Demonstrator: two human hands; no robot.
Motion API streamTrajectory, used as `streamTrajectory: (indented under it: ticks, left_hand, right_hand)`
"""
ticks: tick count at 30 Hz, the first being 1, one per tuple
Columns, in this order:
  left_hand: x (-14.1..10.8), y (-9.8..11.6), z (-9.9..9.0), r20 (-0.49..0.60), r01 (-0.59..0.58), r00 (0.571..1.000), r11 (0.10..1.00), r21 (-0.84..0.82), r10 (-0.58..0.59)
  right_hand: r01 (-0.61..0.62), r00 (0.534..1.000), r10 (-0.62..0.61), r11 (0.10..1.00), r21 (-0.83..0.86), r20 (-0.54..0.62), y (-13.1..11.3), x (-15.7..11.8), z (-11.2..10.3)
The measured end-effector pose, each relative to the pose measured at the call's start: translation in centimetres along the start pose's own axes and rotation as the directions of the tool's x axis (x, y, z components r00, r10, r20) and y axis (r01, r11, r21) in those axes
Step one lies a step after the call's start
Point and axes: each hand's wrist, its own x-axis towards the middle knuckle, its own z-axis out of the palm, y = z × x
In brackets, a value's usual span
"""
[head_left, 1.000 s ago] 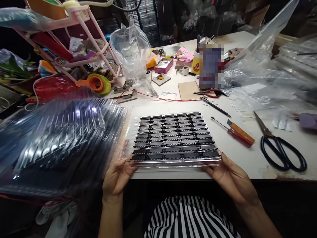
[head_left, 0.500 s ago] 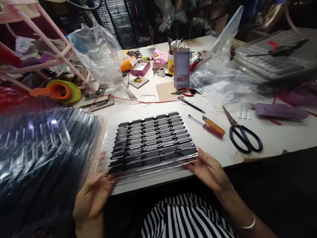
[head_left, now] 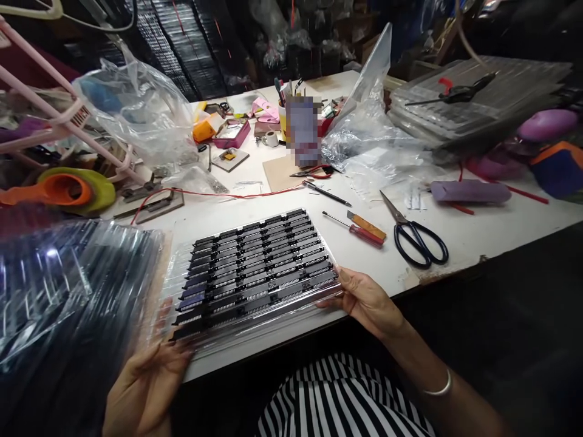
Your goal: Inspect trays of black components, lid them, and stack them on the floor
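Holding a clear plastic tray (head_left: 268, 317) by its two near corners, right along the near edge of the white surface (head_left: 478, 233). Got the left hand (head_left: 148, 382) curled around the near-left corner, partly closed, with fingertips showing faintly through the plastic. Got the right hand (head_left: 368, 300) on the near-right corner, about half closed, thumb at the rim and fingers tucked underneath. Can't tell whether resting on the surface or held slightly above it. As for progress, looking pretty much full, with black comb-like strips (head_left: 241, 287) in row after row from far edge to near edge, plus a bare clear margin down the left side. Can't spot an obviously missing row, so would call the loading done, going by looks alone. Not set down and let go of yet, so would count that as left. Sitting just beside a shiny stack (head_left: 68, 297) to the left, too blurry to make out properly, maybe more of the same. Seeing scissors (head_left: 405, 224), a red-handled screwdriver (head_left: 367, 236) and an orange cutter (head_left: 368, 224) farther along the surface to the right, all untouched, with the scissors closest to the near edge.
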Motion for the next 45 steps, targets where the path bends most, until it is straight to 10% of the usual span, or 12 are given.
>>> streamTrajectory:
  ticks: [29,45]
  left_hand:
    - [0.9,-0.3,-1.4,0.227,-0.009,0.974,0.998,-0.060,0.022]
    - [1.7,-0.5,-2.6,0.430,0.076,0.903,0.980,-0.185,0.012]
  right_hand:
    - [0.019,0.999,-0.021,0.996,-0.092,-0.026,0.5,0.4,-0.7]
    - [0.241,0.955,-0.274,0.941,-0.238,-0.114,2.1,0.4,0.1]
